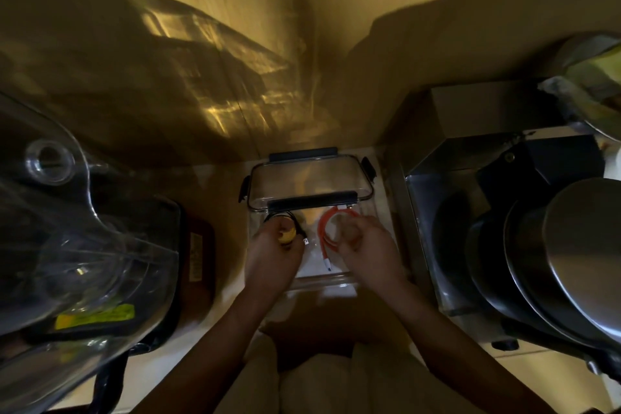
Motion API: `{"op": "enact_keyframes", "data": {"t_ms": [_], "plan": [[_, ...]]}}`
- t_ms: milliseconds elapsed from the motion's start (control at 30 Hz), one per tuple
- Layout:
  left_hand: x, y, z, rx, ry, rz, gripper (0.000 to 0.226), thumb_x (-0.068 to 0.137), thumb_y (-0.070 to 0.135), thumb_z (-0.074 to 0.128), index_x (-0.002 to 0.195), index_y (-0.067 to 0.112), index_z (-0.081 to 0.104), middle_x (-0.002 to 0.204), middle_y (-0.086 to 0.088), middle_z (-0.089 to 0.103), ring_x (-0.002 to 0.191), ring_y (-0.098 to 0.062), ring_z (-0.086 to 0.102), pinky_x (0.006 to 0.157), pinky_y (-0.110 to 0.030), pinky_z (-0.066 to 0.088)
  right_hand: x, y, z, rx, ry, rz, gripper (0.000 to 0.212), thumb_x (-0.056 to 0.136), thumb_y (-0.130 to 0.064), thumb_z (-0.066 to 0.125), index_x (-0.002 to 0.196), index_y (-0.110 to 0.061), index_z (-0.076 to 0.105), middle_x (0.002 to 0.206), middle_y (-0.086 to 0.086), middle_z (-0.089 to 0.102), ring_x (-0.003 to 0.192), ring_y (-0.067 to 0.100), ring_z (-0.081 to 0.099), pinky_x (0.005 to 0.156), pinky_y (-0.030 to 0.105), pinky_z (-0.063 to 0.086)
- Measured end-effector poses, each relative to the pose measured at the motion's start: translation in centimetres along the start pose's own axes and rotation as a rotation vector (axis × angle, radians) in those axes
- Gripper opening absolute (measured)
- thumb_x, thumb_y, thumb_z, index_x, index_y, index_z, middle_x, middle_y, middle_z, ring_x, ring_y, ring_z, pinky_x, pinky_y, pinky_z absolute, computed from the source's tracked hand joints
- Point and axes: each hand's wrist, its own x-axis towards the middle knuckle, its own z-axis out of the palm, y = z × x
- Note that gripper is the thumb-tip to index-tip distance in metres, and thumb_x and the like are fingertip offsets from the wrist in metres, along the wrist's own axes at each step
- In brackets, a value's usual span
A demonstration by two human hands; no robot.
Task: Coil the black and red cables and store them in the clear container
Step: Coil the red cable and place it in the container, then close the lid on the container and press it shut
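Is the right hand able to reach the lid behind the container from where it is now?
Probably yes. The right hand is over the open clear container, by the red cable. The lid lies just beyond, with nothing visible between them.

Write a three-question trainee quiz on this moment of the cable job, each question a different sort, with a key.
1. True or false: the red cable is already wound into a loop.
2. Which hand is on the black cable?
A. left hand
B. right hand
C. neither
3. Fill in: the lid with dark clips lies on the ___ side of the clear container, away from the person.

Key
1. True; it forms a ring with one plug end trailing toward the person.
2. A; the left hand grips the black coil, the right hand holds the red one.
3. Far.
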Motion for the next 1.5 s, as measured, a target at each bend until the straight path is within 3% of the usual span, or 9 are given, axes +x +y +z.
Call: {"op": "enact_keyframes", "data": {"t_ms": [100,300,500,567,700,933,1167,1367,1500], "plan": [[0.0,-0.2,-1.0,0.026,0.1,0.031,0.024,0.08,0.026,0.071,0.103,0.021,0.064,0.1,0.004,0.067,0.082,-0.014,0.062,0.068,-0.024,0.042,0.5,0.1,-0.2,0.1,0.071,0.071,0.031,0.084,-0.039,0.068,0.111,-0.026,0.06,0.115,-0.004,0.058,0.098,0.013,0.061,0.083,0.034,0.056],[1.5,-1.2,-2.2,-0.06,0.289,-0.021,0.023,0.083,0.027,0.07,0.097,0.014,0.057,0.096,-0.002,0.054,0.09,-0.021,0.055,0.072,-0.035,0.044,2.2,0.0,-1.2,0.214,0.245,0.197,0.038,0.083,-0.034,0.073,0.113,-0.021,0.054,0.118,-0.001,0.051,0.105,0.015,0.054,0.08,0.023,0.047],[3.9,-0.3,-2.5,-0.19,0.141,-0.338,0.043,0.092,0.041,0.057,0.122,0.01,0.054,0.11,-0.003,0.057,0.108,-0.026,0.054,0.081,-0.032,0.039,5.0,0.3,-1.2,0.291,0.209,0.386,0.059,0.086,-0.055,0.059,0.133,-0.02,0.053,0.133,0.005,0.055,0.12,0.025,0.054,0.097,0.049,0.05],[4.3,0.0,-2.4,-0.288,0.088,-0.386,0.039,0.095,0.037,0.055,0.119,0.007,0.057,0.087,0.005,0.054,0.098,-0.025,0.055,0.079,-0.032,0.039,5.9,0.2,-1.1,0.383,0.15,0.442,0.056,0.089,-0.051,0.055,0.135,-0.019,0.052,0.126,-0.001,0.057,0.116,0.021,0.055,0.099,0.046,0.048],[5.0,-0.7,-2.1,-0.421,0.012,-0.454,0.031,0.093,0.045,0.055,0.11,0.019,0.062,0.09,0.004,0.061,0.095,-0.022,0.058,0.085,-0.037,0.047,7.1,0.2,-1.1,0.453,0.001,0.511,0.028,0.099,-0.035,0.048,0.116,-0.015,0.058,0.104,0.004,0.058,0.089,0.015,0.052,0.083,0.035,0.042],[5.1,-1.3,-2.0,-0.654,0.0,-0.45,0.029,0.094,0.034,0.059,0.116,0.016,0.066,0.102,-0.001,0.068,0.09,-0.009,0.062,0.072,-0.027,0.048,7.3,0.0,-1.2,0.522,0.005,0.489,0.026,0.096,-0.032,0.052,0.108,-0.012,0.065,0.104,0.01,0.067,0.099,0.026,0.061,0.091,0.043,0.05],[4.5,-1.0,-2.2,-0.688,0.04,-0.426,0.027,0.095,0.032,0.06,0.115,0.015,0.066,0.101,-0.002,0.069,0.098,-0.017,0.064,0.08,-0.031,0.051,6.4,-0.2,-1.6,0.593,0.028,0.441,0.022,0.096,-0.031,0.054,0.107,-0.016,0.066,0.094,0.0,0.066,0.091,0.017,0.061,0.073,0.03,0.047],[3.5,-0.6,-3.4,-0.58,0.072,-0.257,0.008,0.093,0.036,0.058,0.094,0.035,0.066,0.098,0.006,0.067,0.093,-0.009,0.062,0.079,-0.033,0.05,4.6,-0.3,-1.9,0.624,0.07,0.428,0.022,0.094,-0.041,0.056,0.11,-0.029,0.064,0.109,-0.001,0.066,0.104,0.019,0.06,0.093,0.044,0.051],[2.2,0.0,-4.4,-0.673,0.069,-0.22,0.014,0.094,0.024,0.059,0.103,0.023,0.069,0.097,0.004,0.071,0.087,0.0,0.066,0.068,-0.017,0.05,2.9,-0.8,-2.3,0.698,0.117,0.372,0.016,0.096,-0.038,0.058,0.108,-0.029,0.066,0.109,-0.002,0.066,0.105,0.017,0.059,0.088,0.037,0.049]]}}
